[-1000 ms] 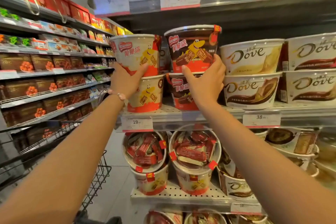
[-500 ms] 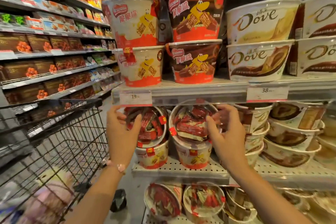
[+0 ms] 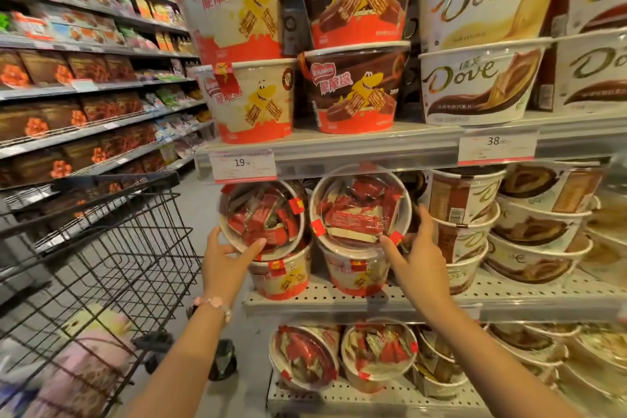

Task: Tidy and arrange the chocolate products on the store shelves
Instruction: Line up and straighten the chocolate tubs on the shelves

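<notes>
I'm on the middle shelf [image 3: 339, 305], working the 2 tilted wafer tubs that lie on top of the upright ones. My left hand [image 3: 225, 260] grips the left tilted tub [image 3: 263, 217] at its lower rim, about 7 o'clock on the clear lid, thumb hooked across the front edge and fingers round the side. My right hand [image 3: 419, 256] is on the right tilted tub [image 3: 361, 209], thumb reaching to the rim near 5 o'clock, fingers spread up its side at 3 o'clock; that one looks more like a brace than a firm clasp, though I can't tell how much of the tub it carries.

My read: this is the straightening step for this pair. Both lids face out at me, leaning on the lower wafer tubs [image 3: 281, 276]. Next I'd judge it calls for a small turn or push on each so they sit square and matched, without knocking the tubs below.

What's around: at 12 o'clock, the upper shelf [image 3: 373, 146] carries 4 stacked wafer tubs, with a price tag [image 3: 241, 164] reading 19 just above my left tub. At 2 o'clock, the Dove tubs [image 3: 475, 85] stand stacked. At 3 o'clock, more leaning Dove tubs [image 3: 464, 214] crowd right beside my right fingers, so there's little room to slide that way. At 9 o'clock, the wire cart [image 3: 101, 248] stands close by my left arm, hemming my elbow. At 6 o'clock, a lower shelf holds more tilted tubs.
</notes>
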Demonstrator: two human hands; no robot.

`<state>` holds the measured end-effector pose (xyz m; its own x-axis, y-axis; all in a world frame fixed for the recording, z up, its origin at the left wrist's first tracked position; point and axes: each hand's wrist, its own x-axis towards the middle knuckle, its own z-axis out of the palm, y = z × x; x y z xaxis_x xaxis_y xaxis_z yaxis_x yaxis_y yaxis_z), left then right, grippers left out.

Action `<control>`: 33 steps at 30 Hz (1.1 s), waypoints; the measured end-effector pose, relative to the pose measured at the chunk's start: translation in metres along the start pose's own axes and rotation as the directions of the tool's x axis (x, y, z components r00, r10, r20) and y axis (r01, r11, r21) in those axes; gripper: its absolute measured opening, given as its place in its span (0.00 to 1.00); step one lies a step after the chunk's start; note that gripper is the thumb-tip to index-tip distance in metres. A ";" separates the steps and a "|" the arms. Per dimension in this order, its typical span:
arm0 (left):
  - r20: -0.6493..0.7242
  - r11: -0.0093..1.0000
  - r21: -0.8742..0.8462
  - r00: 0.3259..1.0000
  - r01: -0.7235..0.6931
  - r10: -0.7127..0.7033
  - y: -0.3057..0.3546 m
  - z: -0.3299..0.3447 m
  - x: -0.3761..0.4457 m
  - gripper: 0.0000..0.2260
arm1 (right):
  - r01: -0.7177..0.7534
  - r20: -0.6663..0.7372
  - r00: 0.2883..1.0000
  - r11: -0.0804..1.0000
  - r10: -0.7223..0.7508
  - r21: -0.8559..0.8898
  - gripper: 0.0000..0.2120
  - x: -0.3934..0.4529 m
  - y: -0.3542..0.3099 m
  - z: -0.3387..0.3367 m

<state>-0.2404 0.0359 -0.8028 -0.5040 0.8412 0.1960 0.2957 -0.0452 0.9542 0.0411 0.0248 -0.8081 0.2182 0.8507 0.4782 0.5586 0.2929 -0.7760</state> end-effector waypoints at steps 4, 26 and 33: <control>-0.001 0.999 -0.033 0.999 -0.042 0.042 0.004 -0.002 0.000 0.35 | 0.027 0.044 0.998 0.992 -0.033 0.127 0.31 0.007 -0.003 0.000; 0.167 0.809 -0.547 0.975 0.214 -0.146 0.062 -0.009 0.001 0.16 | -0.301 0.173 0.953 0.726 0.248 0.619 0.11 0.043 -0.041 -0.006; 0.073 0.973 -0.228 0.996 -0.038 0.056 0.037 -0.013 -0.007 0.31 | -0.386 0.285 0.922 0.674 0.262 0.630 0.11 0.031 -0.030 -0.014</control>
<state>-0.2362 0.0218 -0.7655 -0.4263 0.8742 0.2325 0.1219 -0.1992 0.9724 0.0417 0.0361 -0.7644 0.1199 0.9855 0.1202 -0.2114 0.1437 -0.9668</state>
